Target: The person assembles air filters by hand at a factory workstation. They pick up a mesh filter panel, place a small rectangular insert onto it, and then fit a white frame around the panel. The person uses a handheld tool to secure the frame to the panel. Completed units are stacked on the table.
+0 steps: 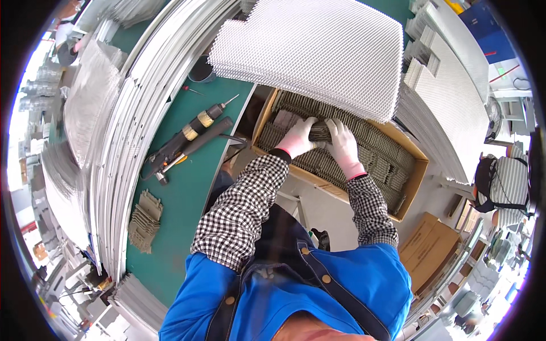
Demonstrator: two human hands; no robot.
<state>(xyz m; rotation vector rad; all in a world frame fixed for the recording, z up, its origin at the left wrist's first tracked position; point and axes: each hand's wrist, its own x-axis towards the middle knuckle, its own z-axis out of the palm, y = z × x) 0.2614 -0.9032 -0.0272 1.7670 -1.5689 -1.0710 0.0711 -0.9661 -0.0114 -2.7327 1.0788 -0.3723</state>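
My left hand (297, 138) and my right hand (343, 149), both in white gloves with pink cuffs, are over an open cardboard box (422, 173). Between them they grip a small stack of grey ridged pieces (320, 132), fingers closed round its two ends. Rows of similar grey ridged pieces (372, 162) fill the box beneath. Whether the stack is lifted clear of those rows I cannot tell. A large white mesh sheet (310, 51) overhangs the far side of the box and hides part of it.
On the green table (187, 210) at left lie a power screwdriver (187, 132) and some loose grey pieces (146, 220). Tall stacks of white panels (153, 91) line its far left. More mesh sheets (443, 96) stand at right. A folded carton (427, 250) is at lower right; another person (508, 182) is beyond.
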